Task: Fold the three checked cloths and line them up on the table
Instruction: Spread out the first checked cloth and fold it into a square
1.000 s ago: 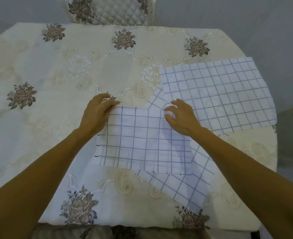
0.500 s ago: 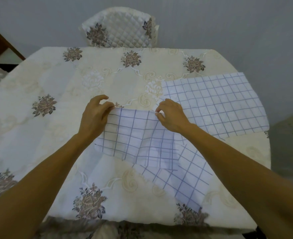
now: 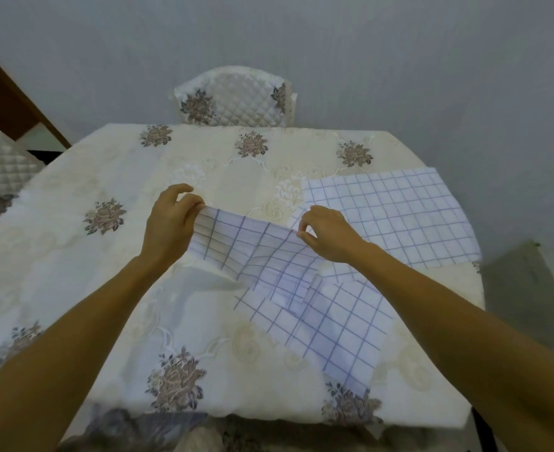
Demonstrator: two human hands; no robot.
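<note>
So the person has the lifted cloth (image 3: 243, 252) up by its far edge, one corner per hand. The left hand (image 3: 168, 230) pinches the far-left corner between thumb and curled fingers. The right hand (image 3: 329, 238) pinches the far-right corner the same way, fingertips tight on the fabric. The cloth sags between them, and its near part drapes down onto the second cloth (image 3: 334, 331), which lies flat and slanted toward the front right of the table (image 3: 106, 288). The third cloth (image 3: 396, 216) is spread flat at the far right, reaching the table's right edge. Whether the lifted one has a fold in it already is hard to tell. Nothing is lined up yet, so the job looks to be at an early stage.

Tips for doing this fold well, judging from the layout:

- Pull the two corners apart enough to take the sag out, so the top edge is straight before it goes anywhere.
- Then bring both corners toward the body at the same pace and lay them right on the near corners, using the checked lines as a guide.
- The biggest risk is the near edge dragging the second cloth along, since they touch. Lifting clear first, or shifting left onto a bare part of the table, seems smart.

A quilted chair (image 3: 236, 102) sits behind the table, out of the way.
</note>
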